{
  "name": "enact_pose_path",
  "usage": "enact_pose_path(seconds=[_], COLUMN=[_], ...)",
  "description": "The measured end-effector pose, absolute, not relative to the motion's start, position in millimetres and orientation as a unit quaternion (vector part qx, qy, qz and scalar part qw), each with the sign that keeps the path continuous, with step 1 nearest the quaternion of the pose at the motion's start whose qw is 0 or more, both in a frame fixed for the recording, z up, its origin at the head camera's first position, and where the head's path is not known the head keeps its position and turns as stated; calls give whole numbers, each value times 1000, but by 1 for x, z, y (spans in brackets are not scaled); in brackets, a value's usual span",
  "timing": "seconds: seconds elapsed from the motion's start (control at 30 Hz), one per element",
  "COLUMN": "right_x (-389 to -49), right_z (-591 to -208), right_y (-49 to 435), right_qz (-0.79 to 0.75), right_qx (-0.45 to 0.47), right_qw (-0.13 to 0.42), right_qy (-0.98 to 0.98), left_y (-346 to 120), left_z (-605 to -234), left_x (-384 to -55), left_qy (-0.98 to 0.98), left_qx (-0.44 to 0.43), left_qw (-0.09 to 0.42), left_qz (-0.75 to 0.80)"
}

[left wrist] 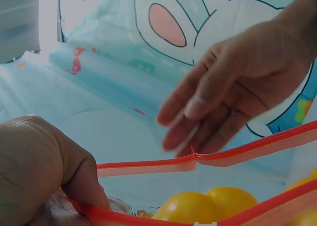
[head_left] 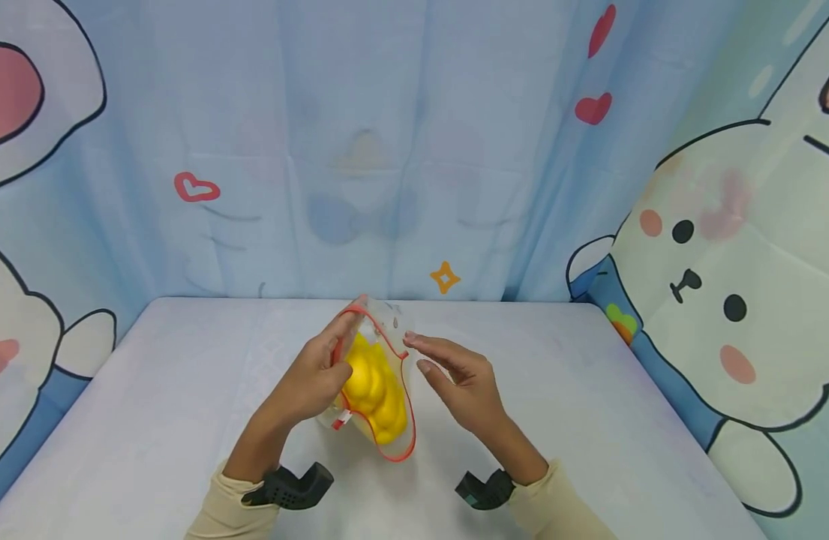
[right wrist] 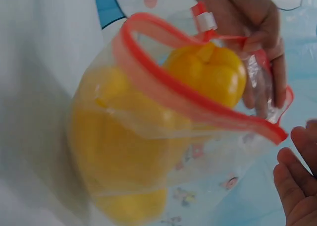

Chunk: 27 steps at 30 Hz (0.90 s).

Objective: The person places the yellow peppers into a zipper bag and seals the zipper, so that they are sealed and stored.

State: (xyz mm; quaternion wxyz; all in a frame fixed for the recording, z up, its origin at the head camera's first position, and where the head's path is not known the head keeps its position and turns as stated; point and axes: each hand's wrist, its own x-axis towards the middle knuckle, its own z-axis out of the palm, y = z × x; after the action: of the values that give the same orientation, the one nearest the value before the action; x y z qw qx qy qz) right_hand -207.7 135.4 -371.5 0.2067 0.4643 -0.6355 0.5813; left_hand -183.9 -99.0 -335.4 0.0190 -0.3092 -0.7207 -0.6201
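A clear zip bag [right wrist: 218, 161] with a red rim stands on the table, its mouth spread wide. Inside it are several yellow bell peppers [head_left: 376, 394], the top one partly showing through the opening in the right wrist view. My left hand [head_left: 316, 375] grips the left side of the rim, thumb on one face of the bag. A red-and-white slider [right wrist: 205, 22] sits on the rim near that hand. Just right of the bag, my right hand [head_left: 464, 379] hovers with fingers extended, apart from the rim and holding nothing.
The white-covered table [head_left: 184, 390] spreads around the bag on all sides. Behind it hangs a light blue curtain [head_left: 400, 112] with printed hearts, and large cartoon rabbits show at both sides. Each wrist wears a black device [head_left: 295, 487].
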Motion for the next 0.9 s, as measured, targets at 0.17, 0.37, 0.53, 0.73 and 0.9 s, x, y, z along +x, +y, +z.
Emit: enact_pose_path(seconds=[0.17, 0.37, 0.53, 0.73, 0.9], right_x=[-209, -225, -234, -240, -242], right_z=[-373, -391, -394, -390, -386], right_y=[129, 128, 128, 129, 132], right_qz=[568, 579, 585, 609, 613], right_qx=[447, 452, 483, 484, 465], right_qw=[162, 158, 174, 193, 223], right_qy=[-672, -660, -628, -598, -598], left_y=[-98, -98, -99, -104, -108], left_z=[-336, -336, -336, -337, -341], left_x=[-185, -186, -187, -190, -191], left_qy=[-717, -720, -720, -728, -753], left_qx=[-313, -310, -312, -304, -306], left_qw=[9, 8, 8, 33, 35], left_qz=[-623, -621, -620, -614, -582])
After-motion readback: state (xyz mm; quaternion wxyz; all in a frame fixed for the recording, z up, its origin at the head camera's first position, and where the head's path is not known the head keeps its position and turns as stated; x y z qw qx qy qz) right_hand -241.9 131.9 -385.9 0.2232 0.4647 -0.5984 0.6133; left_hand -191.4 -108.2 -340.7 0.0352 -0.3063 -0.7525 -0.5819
